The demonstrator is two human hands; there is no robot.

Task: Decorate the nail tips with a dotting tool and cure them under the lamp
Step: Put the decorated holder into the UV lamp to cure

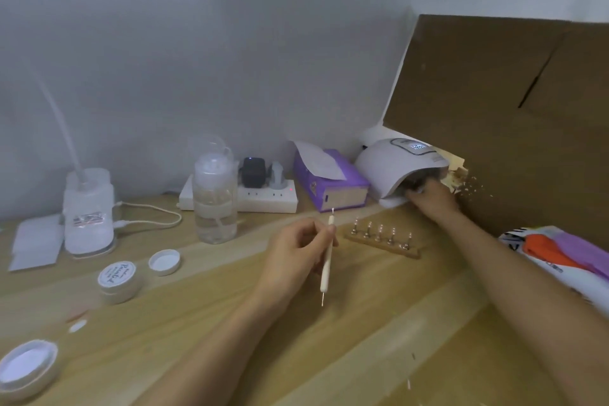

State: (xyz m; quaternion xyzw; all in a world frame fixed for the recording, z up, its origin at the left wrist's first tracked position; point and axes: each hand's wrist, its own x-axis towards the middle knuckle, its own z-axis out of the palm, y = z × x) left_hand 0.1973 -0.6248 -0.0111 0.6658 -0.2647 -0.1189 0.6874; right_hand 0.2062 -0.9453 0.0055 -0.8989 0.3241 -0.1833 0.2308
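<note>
Left hand (293,250): thumb and curled fingers pinch the dotting tool (327,257) near its upper end. The tool stands nearly upright above the table (362,339), one thin metal tip pointing down, the other up.

Near left corner: a round white lid (28,364), open side up. Far left: a stack of white pads (36,241), just beside a white lamp base (88,211) with a bent neck rising from it. A white cable (148,212) runs from the base toward the right. Nearer: a small labelled jar (120,278), with a second white lid (164,261) just right of it. A clear pump bottle (215,198) stands upright in front of a white power strip (267,199) with plugs in it. Right of the strip: a purple tissue box (329,184), one tissue pulled up.

Right of the left hand: a wooden stand (382,237) carrying five metal posts in a row. The nail tips (380,227) on the posts are too small and blurred to describe.

Far right: the white curing lamp (395,165), display lit, opening facing right. Right hand (431,198) reaches into that opening. Its fingertips are hidden inside, so I cannot tell whether it holds anything. A brown cardboard sheet (494,109) leans behind it. A white bag (560,254) with orange and purple patches lies at the right edge.
</note>
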